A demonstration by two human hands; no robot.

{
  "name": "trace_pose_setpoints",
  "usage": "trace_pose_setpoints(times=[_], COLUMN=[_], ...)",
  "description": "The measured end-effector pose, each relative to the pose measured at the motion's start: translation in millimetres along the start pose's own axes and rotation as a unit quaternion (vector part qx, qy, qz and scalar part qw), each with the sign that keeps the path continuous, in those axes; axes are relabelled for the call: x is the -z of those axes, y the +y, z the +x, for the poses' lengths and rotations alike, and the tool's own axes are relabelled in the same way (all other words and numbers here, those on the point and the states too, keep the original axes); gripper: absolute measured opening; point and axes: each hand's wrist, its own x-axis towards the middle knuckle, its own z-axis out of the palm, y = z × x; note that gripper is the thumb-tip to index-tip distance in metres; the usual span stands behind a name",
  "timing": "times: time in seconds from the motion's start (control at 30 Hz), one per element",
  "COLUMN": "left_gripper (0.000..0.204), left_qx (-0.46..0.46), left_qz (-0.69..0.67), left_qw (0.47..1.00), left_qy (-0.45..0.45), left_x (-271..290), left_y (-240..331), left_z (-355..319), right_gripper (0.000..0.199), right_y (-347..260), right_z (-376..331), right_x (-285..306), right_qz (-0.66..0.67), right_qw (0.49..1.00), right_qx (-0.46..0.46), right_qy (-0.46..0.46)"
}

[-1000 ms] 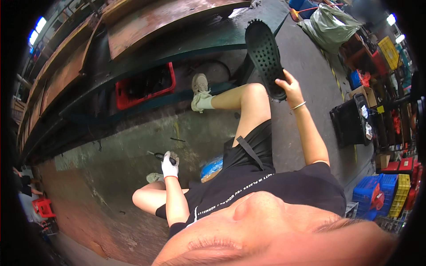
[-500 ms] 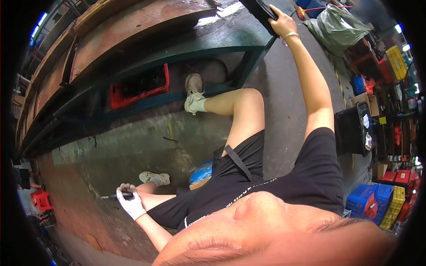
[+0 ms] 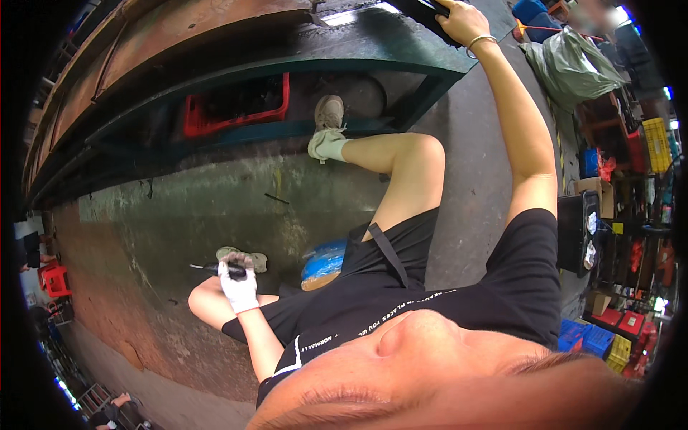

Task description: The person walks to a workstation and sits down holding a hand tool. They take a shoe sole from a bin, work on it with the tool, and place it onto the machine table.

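In a white glove, my left hand (image 3: pixel 241 287) is curled round a black-handled tool (image 3: pixel 233 269) with a thin, pale metal shaft pointing left. I cannot make out the exact kind of tool. This hand is in front of my left shoe, above the floor. My bare right hand (image 3: pixel 467 26), with a bracelet at the wrist, reaches to the corner of the dark green workbench (image 3: pixel 358 66). Its fingers grip the edge of a long black object (image 3: pixel 424 14) on the bench top; the upper frame edge cuts off part of both.
Beneath the bench stands a red crate (image 3: pixel 236 127) holding dark things. A blue-wrapped bundle (image 3: pixel 324 259) is beside my thigh. To the right are a grey-green sack (image 3: pixel 573 70), a black bin (image 3: pixel 577 228) and stacked blue crates (image 3: pixel 584 335). A red stool (image 3: pixel 54 279) stands far left.
My left hand has moved right and up with the tool, and my left knee has swung out to the left. The view has shifted; my right hand stays on the black object.
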Motion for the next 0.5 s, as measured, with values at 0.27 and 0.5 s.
trace_pose_setpoints(times=[0.27,0.5], left_gripper=[0.015,0.014], left_qx=[0.023,0.041], left_qz=[0.003,-0.007], left_qw=[1.000,0.999], left_qy=[0.017,0.023], left_x=[5,7], left_y=[-12,-9], left_z=[16,16], right_gripper=[0.038,0.039], right_y=[-9,-45], right_z=[3,2], right_x=[-8,3], right_qz=[-0.023,-0.023], right_qw=[0.997,0.999], right_qx=[0.061,0.025], right_qy=[0.048,-0.028])
